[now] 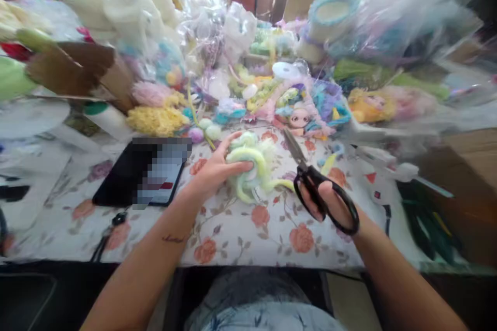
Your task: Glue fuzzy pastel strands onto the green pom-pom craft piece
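My left hand is closed around a pale green and yellow bundle of doll hair, with the thumb pressed across its front. A yellow-green strand curls out of the bundle to the right, toward the scissors. My right hand holds black-handled scissors, thumb and fingers through the loops. Their blades look closed and point up and away, apart from the hair. A small doll head lies just beyond the scissor tips. Blur hides the finer detail of the bundle.
A phone or tablet lies left of my left forearm on the flowered tablecloth. Plastic bags, yellow yarn and colourful strands crowd the back. A white glue gun and a cardboard box are at the right.
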`<state>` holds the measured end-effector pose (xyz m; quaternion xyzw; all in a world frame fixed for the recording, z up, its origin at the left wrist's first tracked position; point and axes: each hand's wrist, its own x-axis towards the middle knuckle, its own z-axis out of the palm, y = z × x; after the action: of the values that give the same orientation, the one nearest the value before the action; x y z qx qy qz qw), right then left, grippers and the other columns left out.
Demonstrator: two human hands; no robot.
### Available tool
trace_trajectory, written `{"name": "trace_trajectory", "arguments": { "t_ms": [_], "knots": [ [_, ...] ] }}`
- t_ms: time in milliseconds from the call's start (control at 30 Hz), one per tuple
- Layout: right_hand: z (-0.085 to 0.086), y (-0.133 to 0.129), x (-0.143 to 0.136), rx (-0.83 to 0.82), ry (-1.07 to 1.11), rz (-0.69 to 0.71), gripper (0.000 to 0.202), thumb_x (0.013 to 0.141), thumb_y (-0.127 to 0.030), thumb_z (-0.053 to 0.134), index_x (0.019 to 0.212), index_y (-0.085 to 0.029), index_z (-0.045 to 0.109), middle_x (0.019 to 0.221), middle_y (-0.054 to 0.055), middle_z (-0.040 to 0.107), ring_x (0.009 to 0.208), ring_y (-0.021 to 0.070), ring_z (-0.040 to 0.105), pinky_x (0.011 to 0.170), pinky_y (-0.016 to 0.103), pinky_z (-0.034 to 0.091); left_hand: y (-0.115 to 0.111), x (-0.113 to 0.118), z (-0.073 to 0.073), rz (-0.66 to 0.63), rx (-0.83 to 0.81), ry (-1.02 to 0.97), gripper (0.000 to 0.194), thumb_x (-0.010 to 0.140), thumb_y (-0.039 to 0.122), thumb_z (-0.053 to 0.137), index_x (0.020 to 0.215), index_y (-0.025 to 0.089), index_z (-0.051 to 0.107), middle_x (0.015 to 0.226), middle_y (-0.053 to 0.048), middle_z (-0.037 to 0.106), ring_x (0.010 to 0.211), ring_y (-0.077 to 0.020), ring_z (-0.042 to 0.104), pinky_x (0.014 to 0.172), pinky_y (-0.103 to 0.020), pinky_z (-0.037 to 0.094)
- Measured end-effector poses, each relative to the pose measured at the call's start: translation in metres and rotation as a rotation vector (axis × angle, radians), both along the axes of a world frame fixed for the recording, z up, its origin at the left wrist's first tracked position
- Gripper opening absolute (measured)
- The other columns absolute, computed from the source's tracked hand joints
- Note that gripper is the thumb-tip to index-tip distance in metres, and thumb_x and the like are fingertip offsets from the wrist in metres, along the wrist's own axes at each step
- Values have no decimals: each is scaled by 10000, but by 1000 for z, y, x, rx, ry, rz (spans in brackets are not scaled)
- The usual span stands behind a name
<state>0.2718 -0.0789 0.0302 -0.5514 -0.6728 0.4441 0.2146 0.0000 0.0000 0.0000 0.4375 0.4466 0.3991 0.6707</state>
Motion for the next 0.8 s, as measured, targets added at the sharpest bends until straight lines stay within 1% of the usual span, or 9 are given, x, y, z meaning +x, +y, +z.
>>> {"name": "trace_trajectory", "arguments": {
  "t_ms": [100,167,233,300,433,533,600,700,800],
  "knots": [
    [8,30,19,127,-198,-170,668,904,-841,408,580,-261,478,465,13,519,454,184,504,525,322,375,0,-2,-1,23,-3,-24,1068,627,328,1001,1578,304,516,1335,-52,726,1099,-219,709,790,-202,573],
    [9,49,24,242,-383,-209,562,900,-728,544,638,-232,584,594,48,641,587,224,608,584,321,389,1,-2,-1,31,-16,-37,1029,632,322,1005,1551,308,542,1336,-47,732,1113,-221,717,793,-195,578],
    [7,69,21,313,-612,-194,413,921,-548,627,712,-197,691,734,92,740,719,264,683,626,323,395,1,-1,1,31,-45,-50,992,635,320,1008,1522,308,565,1317,-44,746,1093,-223,733,770,-193,587],
    [0,86,11,343,-714,-191,290,896,-411,711,739,-171,751,808,129,789,812,291,725,665,326,413,0,0,3,47,-82,-66,991,617,299,1016,1504,302,574,1281,-43,763,1042,-221,751,735,-195,598],
    [-12,109,-10,417,-763,-174,231,906,-383,771,877,-161,828,950,155,829,970,314,747,772,335,481,0,2,7,88,-138,-126,1010,573,247,1028,1479,288,582,1243,-52,785,935,-210,765,697,-218,626],
    [-12,105,-18,515,-746,-174,187,936,-341,784,992,-170,833,1126,158,816,1144,319,706,907,351,504,2,3,7,139,-153,-194,1010,570,226,1026,1473,269,576,1183,-53,800,875,-199,767,686,-233,640],
    [-10,92,-24,576,-728,-214,195,1024,-321,686,1023,-172,812,1157,152,801,1188,305,681,960,363,496,3,4,6,216,-133,-230,983,590,207,1016,1465,258,571,1156,-43,800,878,-187,769,715,-232,646],
    [-10,64,-44,732,-622,-238,376,1106,-427,548,905,-188,756,923,112,782,972,262,710,855,358,502,2,8,3,339,-73,-260,948,626,179,997,1463,261,559,1158,-25,795,943,-177,775,799,-227,646],
    [-14,44,-75,871,-504,-78,481,1035,-640,606,875,-197,706,824,85,737,832,241,682,722,338,478,0,12,1,370,-40,-268,957,643,189,995,1481,257,540,1150,-25,797,968,-178,779,820,-224,637]
  ]
}}
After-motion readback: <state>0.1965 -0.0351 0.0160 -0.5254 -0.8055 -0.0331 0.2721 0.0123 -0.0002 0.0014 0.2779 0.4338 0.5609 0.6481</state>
